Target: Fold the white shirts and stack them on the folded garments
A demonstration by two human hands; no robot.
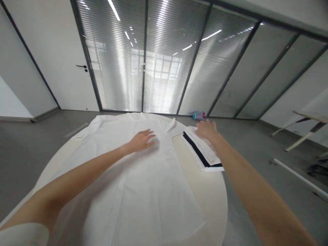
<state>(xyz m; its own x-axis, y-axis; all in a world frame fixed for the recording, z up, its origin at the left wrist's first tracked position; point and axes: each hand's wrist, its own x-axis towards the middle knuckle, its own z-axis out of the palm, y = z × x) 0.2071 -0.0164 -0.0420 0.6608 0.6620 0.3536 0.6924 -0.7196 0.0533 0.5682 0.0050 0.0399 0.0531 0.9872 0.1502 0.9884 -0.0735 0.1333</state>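
A white button-front shirt [151, 191] lies spread out over a round white table [207, 194], its front placket running lengthwise. My left hand [142, 140] is over the upper middle of the shirt, palm down, fingers spread and holding nothing. A shadow shows beside it, and I cannot tell whether it touches the cloth. At the table's right edge is a stack of folded clothes [202, 147], white with a dark layer between. My right hand [206, 129] reaches over the far end of this stack, near white cloth, fingers apart; their tips are partly hidden.
On the floor beyond the table lies a blue and pink object [199, 115] by the glass partition [164, 68]. A white door [64, 61] stands at the left. To the right are a light-topped table [311, 116] and a white bar [299, 177] near the floor.
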